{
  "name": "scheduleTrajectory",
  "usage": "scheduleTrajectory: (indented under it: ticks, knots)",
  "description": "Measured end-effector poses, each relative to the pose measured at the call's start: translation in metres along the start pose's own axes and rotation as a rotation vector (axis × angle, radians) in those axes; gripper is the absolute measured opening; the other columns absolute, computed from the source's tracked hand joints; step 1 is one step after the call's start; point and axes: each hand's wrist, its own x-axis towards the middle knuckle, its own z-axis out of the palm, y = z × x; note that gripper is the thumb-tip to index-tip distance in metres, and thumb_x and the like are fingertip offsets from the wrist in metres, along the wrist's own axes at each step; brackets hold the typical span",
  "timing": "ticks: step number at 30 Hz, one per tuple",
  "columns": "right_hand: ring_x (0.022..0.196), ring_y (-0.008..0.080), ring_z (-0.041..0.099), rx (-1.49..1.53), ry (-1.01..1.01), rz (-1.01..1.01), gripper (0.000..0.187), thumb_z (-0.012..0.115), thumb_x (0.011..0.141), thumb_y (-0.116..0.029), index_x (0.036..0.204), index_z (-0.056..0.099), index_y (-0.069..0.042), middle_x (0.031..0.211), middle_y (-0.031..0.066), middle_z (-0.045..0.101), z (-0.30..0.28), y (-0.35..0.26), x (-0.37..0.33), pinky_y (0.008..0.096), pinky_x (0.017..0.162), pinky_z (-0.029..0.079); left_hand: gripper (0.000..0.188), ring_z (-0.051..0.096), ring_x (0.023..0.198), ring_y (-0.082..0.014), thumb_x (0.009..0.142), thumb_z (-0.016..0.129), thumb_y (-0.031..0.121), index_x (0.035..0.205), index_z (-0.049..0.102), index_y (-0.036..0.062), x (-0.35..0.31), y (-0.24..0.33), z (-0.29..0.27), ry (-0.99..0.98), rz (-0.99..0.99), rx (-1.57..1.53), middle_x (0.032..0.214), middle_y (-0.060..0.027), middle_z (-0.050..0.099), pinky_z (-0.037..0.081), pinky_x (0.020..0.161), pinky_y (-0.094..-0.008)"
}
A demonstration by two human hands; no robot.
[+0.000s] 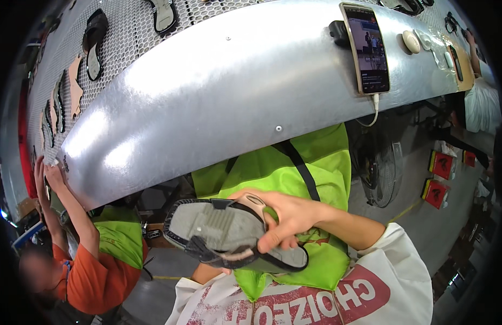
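Note:
In front of my chest I hold a half-made sandal (210, 222), its grey bottom turned up toward me. Black upper edges are folded around its rim, and a pale strip runs near its lower side. My right hand (291, 216) comes in from the right and grips the sandal, thumb on the bottom face and fingers at a beige strap piece (253, 201). My left hand (207, 271) is mostly hidden beneath the sandal; only the wrist and a bit of finger show, and it seems to hold it from below.
A metal ledge (207, 92) curves ahead of me, bearing a phone (368, 49) with a white cable. Beyond it, a mesh conveyor (126, 24) carries sandal parts (94, 46). At left a person in orange (102, 271) reaches to the conveyor. A fan (381, 173) stands at right.

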Motion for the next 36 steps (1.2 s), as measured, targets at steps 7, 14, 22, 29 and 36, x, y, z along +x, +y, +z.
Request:
scheduleTrajectory:
  ticks: [7,14,22,29,36]
  knots:
    - [0.085,0.0197,0.064,-0.147,0.233,-0.595,0.060,0.085,0.072,-0.028,0.117,0.060,0.003,0.091,0.0111,0.067,0.013,0.039,0.004,0.0311,0.076,0.049,0.112,0.037,0.138,-0.0315,0.068,0.076,0.043,0.152,0.015,0.0012,-0.019,0.014,-0.011,0.229,-0.125,0.314,0.151,-0.0180,0.033,0.030,0.115,-0.0437]
    - [0.117,0.0246,0.051,-0.215,0.530,-0.711,0.073,0.068,0.085,-0.050,0.128,0.049,0.006,0.125,0.0166,0.054,0.031,0.049,-0.005,0.0392,0.104,0.035,0.074,0.048,0.128,-0.0312,0.093,0.043,0.055,0.143,0.034,0.0004,-0.003,0.007,0.068,0.502,0.451,0.149,0.139,-0.0163,0.048,0.036,0.109,-0.0442]
    - [0.122,0.0180,0.042,0.138,0.548,-0.682,0.054,0.041,0.103,-0.034,0.139,0.031,0.005,0.129,0.0132,0.046,0.059,0.006,0.010,0.0318,0.105,0.032,0.057,0.059,0.107,-0.0212,0.100,0.034,0.044,0.127,0.049,-0.0025,0.036,0.002,0.080,0.641,0.592,0.268,0.119,-0.0125,0.061,0.046,0.094,-0.0357]
    - [0.114,0.0164,0.046,-0.209,0.729,-0.741,0.046,0.042,0.101,-0.019,0.138,0.032,0.006,0.123,0.0116,0.049,0.063,0.011,0.007,0.0310,0.101,0.036,0.055,0.057,0.106,-0.0191,0.100,0.037,0.039,0.131,0.043,-0.0058,0.037,0.006,0.083,0.662,0.604,0.615,0.118,-0.0134,0.058,0.044,0.094,-0.0330]
    - [0.129,0.0182,0.040,0.016,0.584,-0.736,0.061,0.047,0.099,-0.018,0.148,0.020,0.007,0.141,0.0122,0.041,0.057,0.042,0.011,0.0325,0.110,0.029,0.066,0.050,0.118,-0.0196,0.096,0.046,0.038,0.140,0.033,-0.0095,0.029,-0.008,0.068,0.598,0.612,0.624,0.131,-0.0151,0.050,0.038,0.103,-0.0344]
